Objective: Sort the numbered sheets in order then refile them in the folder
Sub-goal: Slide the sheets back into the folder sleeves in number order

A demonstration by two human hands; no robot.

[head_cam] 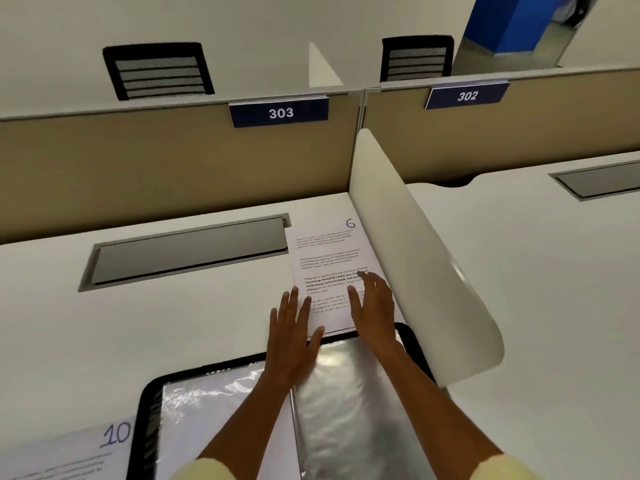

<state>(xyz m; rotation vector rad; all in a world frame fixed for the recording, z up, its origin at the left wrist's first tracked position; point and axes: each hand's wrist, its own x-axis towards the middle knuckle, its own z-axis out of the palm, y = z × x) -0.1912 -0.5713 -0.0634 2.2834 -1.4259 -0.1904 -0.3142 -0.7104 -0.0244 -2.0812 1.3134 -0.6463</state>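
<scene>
A printed sheet marked 6 (329, 258) lies on the white desk beside the curved divider. My left hand (292, 327) rests flat at its lower left corner, fingers straight. My right hand (374, 306) lies flat on the sheet's lower right part, fingers spread. An open black folder (147, 410) with shiny clear sleeves (346, 403) lies just below the sheet, under my forearms. A sheet marked 10 (69, 452) sits at the bottom left, cut off by the frame edge.
A grey cable flap (187, 251) is set into the desk (104, 334) behind the folder. The white divider (415, 258) walls off the right side. A tan partition (173, 168) with plate 303 (280, 113) closes the back.
</scene>
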